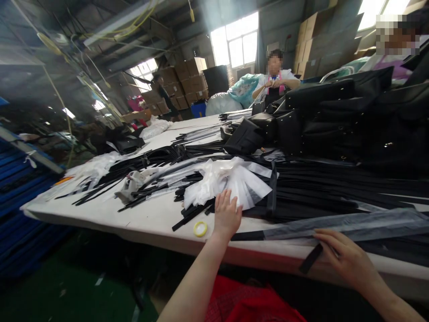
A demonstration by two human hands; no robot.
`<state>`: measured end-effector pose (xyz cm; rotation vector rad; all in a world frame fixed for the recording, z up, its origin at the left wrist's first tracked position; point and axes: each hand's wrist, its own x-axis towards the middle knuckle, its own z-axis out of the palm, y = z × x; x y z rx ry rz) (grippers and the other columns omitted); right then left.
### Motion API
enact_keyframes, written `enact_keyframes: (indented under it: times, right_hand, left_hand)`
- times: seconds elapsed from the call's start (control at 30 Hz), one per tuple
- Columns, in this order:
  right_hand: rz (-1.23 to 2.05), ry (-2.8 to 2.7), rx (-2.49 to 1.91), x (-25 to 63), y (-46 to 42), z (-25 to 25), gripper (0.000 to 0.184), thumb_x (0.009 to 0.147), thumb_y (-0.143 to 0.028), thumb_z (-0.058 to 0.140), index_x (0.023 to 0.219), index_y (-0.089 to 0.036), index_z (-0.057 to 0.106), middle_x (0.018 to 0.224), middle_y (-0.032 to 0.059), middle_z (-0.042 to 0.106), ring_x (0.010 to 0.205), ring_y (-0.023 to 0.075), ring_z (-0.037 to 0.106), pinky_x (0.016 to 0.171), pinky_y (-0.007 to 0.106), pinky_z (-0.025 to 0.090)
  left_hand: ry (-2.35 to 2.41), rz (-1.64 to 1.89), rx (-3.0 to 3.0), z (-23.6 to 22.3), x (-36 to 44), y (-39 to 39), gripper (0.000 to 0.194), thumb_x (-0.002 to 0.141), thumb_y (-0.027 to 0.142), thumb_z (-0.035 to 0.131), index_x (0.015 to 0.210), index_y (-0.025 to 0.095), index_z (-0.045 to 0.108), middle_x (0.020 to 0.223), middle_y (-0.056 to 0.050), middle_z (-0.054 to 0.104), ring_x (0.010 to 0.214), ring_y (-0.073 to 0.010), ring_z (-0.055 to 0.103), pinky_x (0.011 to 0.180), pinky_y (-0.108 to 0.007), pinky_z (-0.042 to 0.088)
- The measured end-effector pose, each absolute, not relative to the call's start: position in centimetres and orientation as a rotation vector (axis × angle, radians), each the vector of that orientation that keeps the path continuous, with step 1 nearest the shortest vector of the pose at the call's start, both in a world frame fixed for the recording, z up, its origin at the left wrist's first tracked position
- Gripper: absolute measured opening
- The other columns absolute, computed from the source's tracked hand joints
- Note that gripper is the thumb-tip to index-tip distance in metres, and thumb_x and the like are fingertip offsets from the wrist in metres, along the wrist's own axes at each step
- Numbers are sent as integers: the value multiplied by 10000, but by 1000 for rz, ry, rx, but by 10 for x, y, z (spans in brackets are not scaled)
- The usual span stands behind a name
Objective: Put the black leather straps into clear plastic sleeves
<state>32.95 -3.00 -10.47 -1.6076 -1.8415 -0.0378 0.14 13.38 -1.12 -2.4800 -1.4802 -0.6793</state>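
My left hand point(228, 214) lies with its fingers stretched out on the near edge of a stack of thin white plastic bags point(231, 179), at the middle of the table. At the table's front edge, my right hand point(346, 259) pinches a black strap point(311, 259) whose short end juts out to the left. Its fingertips also touch a long clear plastic sleeve point(301, 229) with a black strip in it. Just left of my left wrist is a roll of yellow tape point(195, 230). Many flat black straps point(311, 188) lie behind my hands.
Black bags point(335, 116) are piled high at the right of the white-covered table point(147, 223). Behind them a person point(276, 82) in a pink apron works with both hands. More straps, crumpled plastic point(100, 165) and stacked cartons point(192, 80) are further off.
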Motion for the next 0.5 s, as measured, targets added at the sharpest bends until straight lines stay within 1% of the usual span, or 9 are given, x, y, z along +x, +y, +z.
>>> enact_keyframes:
  times: [0.1,0.17,0.23,0.27,0.3,0.33,0.37,0.43,0.5]
  right_hand:
    - [53,-1795,-1583,300,-29,-98,255,931,-319,484,1032,-247,707,1139,75,690,1047,234,662,918,403,560]
    - [79,-1776,-1563,286,-32,-93,244,938,-316,491,1027,-256,709,1141,69,689,1054,230,659,910,397,568]
    - [89,-1763,-1553,281,-37,-91,241,942,-321,495,1037,-268,710,1145,64,689,1047,228,664,891,385,580]
    - [90,-1755,-1553,281,-40,-91,244,943,-327,495,1044,-273,711,1144,64,689,1036,228,670,878,378,586]
    - [89,-1746,-1556,283,-43,-93,247,942,-337,498,1050,-277,712,1141,64,691,1024,228,676,865,370,593]
    - [86,-1735,-1558,286,-46,-95,246,938,-348,506,1052,-281,713,1134,62,694,1010,229,683,849,361,601]
    - [79,-1724,-1556,289,-48,-97,243,933,-362,515,1047,-286,715,1119,58,700,992,229,691,830,352,608]
    - [67,-1704,-1545,295,-48,-101,235,923,-386,530,1027,-292,719,1082,52,711,952,228,704,793,338,618]
    - [70,-1688,-1535,296,-43,-100,238,920,-400,533,1007,-289,724,1060,54,716,934,232,707,789,344,620]
  left_hand:
    - [-1290,-591,-2675,-8,59,164,327,917,319,523,1170,157,652,1458,-147,502,1400,-290,392,1183,-502,278]
    - [-1271,-461,-2750,-14,87,179,459,860,327,606,1263,106,599,1508,-181,434,1427,-317,345,1188,-506,259]
    - [-1322,-374,-2765,-23,102,189,556,798,298,672,1287,52,578,1520,-221,400,1437,-356,318,1186,-528,243]
    - [-1344,-361,-2763,-27,105,192,513,791,262,671,1249,39,607,1502,-232,421,1428,-364,331,1184,-534,241]
    - [-1353,-368,-2761,-30,105,194,412,804,214,644,1178,42,653,1464,-232,470,1409,-357,365,1181,-531,244]
    - [-1346,-387,-2764,-32,103,195,301,828,165,598,1090,55,695,1407,-222,533,1378,-338,413,1177,-519,257]
    - [-1328,-411,-2770,-34,99,194,238,853,125,548,1005,73,723,1338,-205,595,1336,-310,466,1171,-498,276]
    - [-1297,-455,-2777,-33,90,191,254,891,97,485,901,116,738,1211,-157,674,1238,-256,551,1147,-454,329]
    - [-1301,-508,-2764,-31,81,186,245,909,124,491,885,149,733,1168,-125,693,1181,-234,581,1116,-444,372]
